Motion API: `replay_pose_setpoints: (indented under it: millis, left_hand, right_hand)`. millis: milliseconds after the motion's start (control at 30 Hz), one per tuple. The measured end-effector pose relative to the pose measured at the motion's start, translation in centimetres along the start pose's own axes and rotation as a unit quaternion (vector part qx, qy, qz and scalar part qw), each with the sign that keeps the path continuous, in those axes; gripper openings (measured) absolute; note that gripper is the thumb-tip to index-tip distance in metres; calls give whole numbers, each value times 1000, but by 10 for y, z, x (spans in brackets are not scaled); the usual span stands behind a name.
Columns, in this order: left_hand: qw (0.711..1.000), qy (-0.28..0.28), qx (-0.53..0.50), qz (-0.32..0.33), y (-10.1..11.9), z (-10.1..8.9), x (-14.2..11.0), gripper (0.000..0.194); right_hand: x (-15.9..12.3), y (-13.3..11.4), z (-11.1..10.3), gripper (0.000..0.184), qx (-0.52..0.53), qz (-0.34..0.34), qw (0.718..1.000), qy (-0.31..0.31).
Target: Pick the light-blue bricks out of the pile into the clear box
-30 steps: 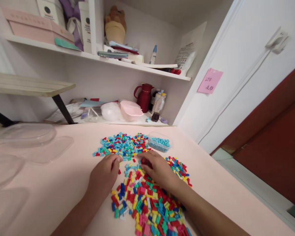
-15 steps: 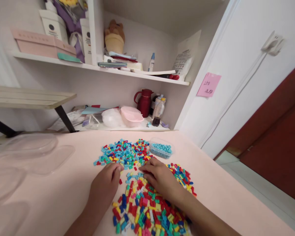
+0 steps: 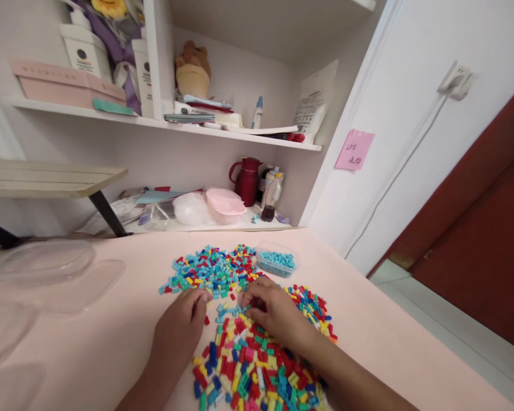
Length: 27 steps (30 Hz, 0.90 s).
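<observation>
Small toy building bricks lie loose on the table in several mixed piles. My left hand [image 3: 180, 321] rests at the left of the gap between the far pile [image 3: 212, 271] and the near pile [image 3: 257, 365]. Its fingers are curled in with the thumb against them; whatever they hold is hidden. My right hand [image 3: 274, 308] reaches over from the right, fingers bent and the thumb a little apart from them. Its fingertips are at a small cluster of light blue bricks [image 3: 227, 312]. Beyond it stands a clear plastic tub [image 3: 278, 270] partly filled with light blue bricks.
Clear plastic lids and tubs [image 3: 89, 285] lie at the table's left. Another mixed pile [image 3: 314, 305] spreads right of my right hand. On the back ledge stand a pink container [image 3: 225, 206], a red jug [image 3: 247, 181] and bottles [image 3: 272, 197]. A wooden stand [image 3: 47, 178] is at left.
My right hand's fingers have bent further downward and in toward the light blue bricks. My left hand keeps its closed shape by the gap. The whole view has shifted slightly.
</observation>
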<state>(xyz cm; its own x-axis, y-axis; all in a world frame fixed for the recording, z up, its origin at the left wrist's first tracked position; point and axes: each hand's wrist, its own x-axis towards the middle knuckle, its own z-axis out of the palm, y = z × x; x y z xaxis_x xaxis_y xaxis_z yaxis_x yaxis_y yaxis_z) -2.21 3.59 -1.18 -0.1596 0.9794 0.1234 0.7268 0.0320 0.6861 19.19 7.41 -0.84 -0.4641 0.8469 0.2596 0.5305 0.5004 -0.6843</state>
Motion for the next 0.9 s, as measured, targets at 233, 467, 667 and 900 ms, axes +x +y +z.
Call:
replay_pose_setpoints:
  millis: [233, 467, 667, 900]
  left_hand:
    - [1000, -3, -4, 2, -3, -1, 1, 34]
    - [1000, 3, -15, 18, -8, 0, 6, 34]
    - [1000, 8, -15, 16, -9, 1, 6, 33]
    - [1000, 6, 2, 11, 1, -1, -2, 34]
  right_hand:
    - [8, -4, -30, 7, 29, -4, 992, 122]
    - [15, 30, -76, 24, 26, 54, 929, 364]
    - [14, 27, -71, 27, 204, 89, 904, 366]
    - [6, -4, -26, 17, 60, -26, 987, 145]
